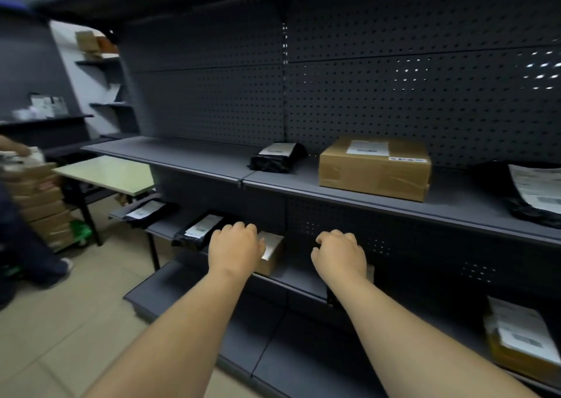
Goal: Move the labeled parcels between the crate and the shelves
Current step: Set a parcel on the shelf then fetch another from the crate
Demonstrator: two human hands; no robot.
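**Hands at the dark shelves**

Dark grey metal shelving with a perforated back panel fills most of the frame, above a pale tiled floor. On the middle shelf sit a black bag and a brown box, each labeled; another black bag lies at the right edge. At the lower centre both arms reach toward the shelf below. The left hand rests over a small brown box, fingers curled; whether its grip clasps the box cannot be told. The right hand hangs loosely curled, its grip released, holding nothing. At the left stand a pale green bench and stacked cartons.
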